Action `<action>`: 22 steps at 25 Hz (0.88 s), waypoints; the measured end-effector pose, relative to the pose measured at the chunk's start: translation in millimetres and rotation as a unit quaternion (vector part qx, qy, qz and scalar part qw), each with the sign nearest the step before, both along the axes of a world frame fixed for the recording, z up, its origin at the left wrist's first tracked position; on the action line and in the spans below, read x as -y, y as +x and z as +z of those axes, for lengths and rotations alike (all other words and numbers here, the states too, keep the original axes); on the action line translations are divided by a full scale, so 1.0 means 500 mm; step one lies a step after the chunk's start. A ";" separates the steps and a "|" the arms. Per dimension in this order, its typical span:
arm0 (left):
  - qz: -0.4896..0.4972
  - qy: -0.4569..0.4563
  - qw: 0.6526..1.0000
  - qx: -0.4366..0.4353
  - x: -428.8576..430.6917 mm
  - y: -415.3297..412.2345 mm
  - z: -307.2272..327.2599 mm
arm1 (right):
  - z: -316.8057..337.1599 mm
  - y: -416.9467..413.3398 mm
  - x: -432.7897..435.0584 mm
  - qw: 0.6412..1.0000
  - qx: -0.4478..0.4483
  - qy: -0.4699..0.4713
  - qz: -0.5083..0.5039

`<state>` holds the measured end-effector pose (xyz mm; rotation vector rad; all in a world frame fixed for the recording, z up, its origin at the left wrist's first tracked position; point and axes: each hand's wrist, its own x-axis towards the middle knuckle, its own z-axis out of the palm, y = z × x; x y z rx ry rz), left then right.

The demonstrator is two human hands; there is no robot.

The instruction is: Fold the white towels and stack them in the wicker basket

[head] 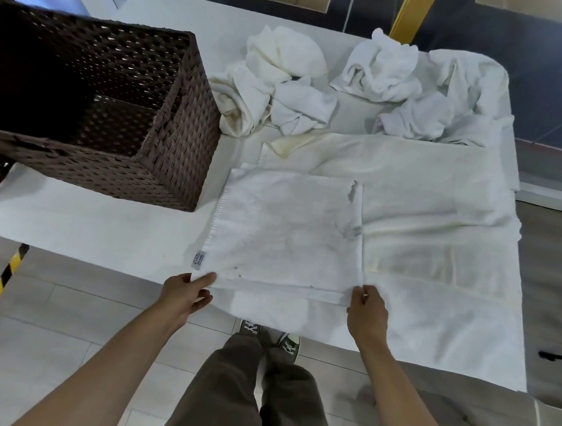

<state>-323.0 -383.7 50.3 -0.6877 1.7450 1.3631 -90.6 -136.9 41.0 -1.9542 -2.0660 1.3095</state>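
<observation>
A white towel (285, 232), folded flat with a small label at its left edge, lies at the near edge of the table. My left hand (184, 294) pinches its near left corner between thumb and fingers. My right hand (367, 311) pinches its near right corner. The dark brown wicker basket (167, 138) stands at the left of the table, and what I see of its inside holds no towel. Beneath and to the right of the folded towel a larger cream towel (432, 218) is spread flat.
Several crumpled white towels (278, 82) lie in heaps at the back of the white table (81, 225), with another heap (383, 69) at the back right. A yellow and black striped bar (3, 276) runs along the floor at the left. My legs and shoes stand below the table edge.
</observation>
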 end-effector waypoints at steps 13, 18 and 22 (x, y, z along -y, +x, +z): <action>-0.486 -0.120 0.767 -0.401 -0.163 0.169 0.017 | -0.004 -0.013 -0.049 0.986 -0.079 -0.146 0.015; -0.528 -0.105 0.704 -0.462 -0.319 0.300 -0.011 | 0.027 -0.058 -0.078 0.985 -0.080 -0.118 0.100; -0.453 -0.131 0.745 -0.471 -0.351 0.292 -0.026 | 0.040 -0.079 -0.146 0.982 -0.030 -0.098 0.156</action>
